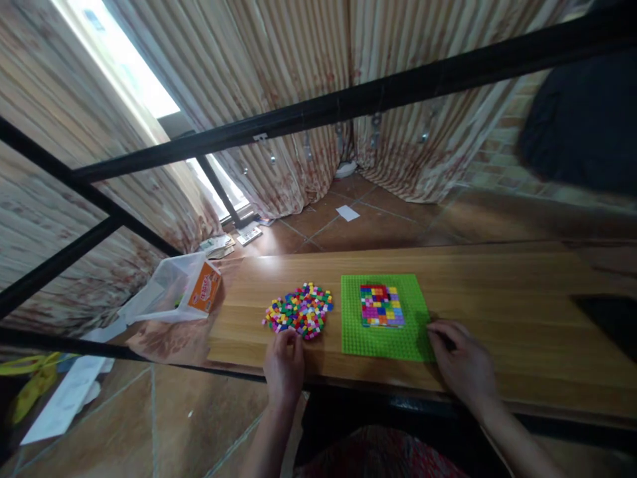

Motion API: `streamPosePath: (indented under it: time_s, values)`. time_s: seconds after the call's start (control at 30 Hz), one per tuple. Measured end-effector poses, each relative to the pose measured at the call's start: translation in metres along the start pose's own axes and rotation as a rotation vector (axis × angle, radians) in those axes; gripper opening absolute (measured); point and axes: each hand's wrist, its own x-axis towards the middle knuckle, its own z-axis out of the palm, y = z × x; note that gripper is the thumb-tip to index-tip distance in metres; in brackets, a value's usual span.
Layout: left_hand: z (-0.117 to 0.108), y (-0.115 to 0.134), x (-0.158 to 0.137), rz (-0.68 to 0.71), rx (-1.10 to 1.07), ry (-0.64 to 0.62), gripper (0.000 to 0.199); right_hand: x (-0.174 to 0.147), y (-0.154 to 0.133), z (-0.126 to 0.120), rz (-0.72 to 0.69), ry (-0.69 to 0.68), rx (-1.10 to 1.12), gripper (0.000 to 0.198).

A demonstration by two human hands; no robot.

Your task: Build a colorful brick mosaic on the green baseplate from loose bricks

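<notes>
A heap of small bright building bricks lies loose on the wooden table. My left hand is at the heap's near edge, fingers curled and pinched together; whatever they may hold is hidden. Right of the heap lies a green studded baseplate. On it stands a roughly square block of many-coloured bricks, with a raised red part at its far side. My right hand is closed at the baseplate's right edge, thumb and forefinger close to the rim. I cannot tell whether it grips anything.
An open clear plastic box with an orange label stands left of the table. A dark flat object lies at the table's right end. Black metal bars cross beyond the table, before curtains.
</notes>
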Motion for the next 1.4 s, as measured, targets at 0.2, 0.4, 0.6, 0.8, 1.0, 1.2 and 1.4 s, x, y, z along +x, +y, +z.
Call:
streamPosePath:
  time_s: [0.2, 0.4, 0.6, 0.8, 1.0, 1.2, 1.4]
  values:
    - [0.015, 0.067, 0.02, 0.25, -0.287, -0.192, 0.014, 0.0, -0.002, 0.001, -0.003, 0.012, 0.063, 0.019]
    - [0.044, 0.104, 0.036, 0.435, -0.298, -0.283, 0.016, 0.001, -0.002, 0.001, 0.021, -0.011, 0.082, 0.018]
    - [0.056, 0.112, 0.045, 0.534, -0.173, -0.26, 0.017, 0.003, -0.004, 0.001, 0.039, -0.011, 0.108, 0.017]
    - [0.057, 0.114, 0.051, 0.624, -0.05, -0.262, 0.023, 0.003, -0.005, 0.001, 0.031, 0.002, 0.119, 0.015]
    - [0.054, 0.116, 0.055, 0.694, 0.057, -0.275, 0.027, 0.002, -0.006, 0.0, 0.051, -0.019, 0.118, 0.014]
    - [0.053, 0.122, 0.056, 0.719, 0.175, -0.245, 0.029, 0.002, -0.005, 0.001, 0.039, -0.013, 0.11, 0.014]
    - [0.056, 0.116, 0.05, 0.65, 0.098, -0.24, 0.026, 0.002, -0.005, 0.001, 0.038, -0.001, 0.111, 0.014]
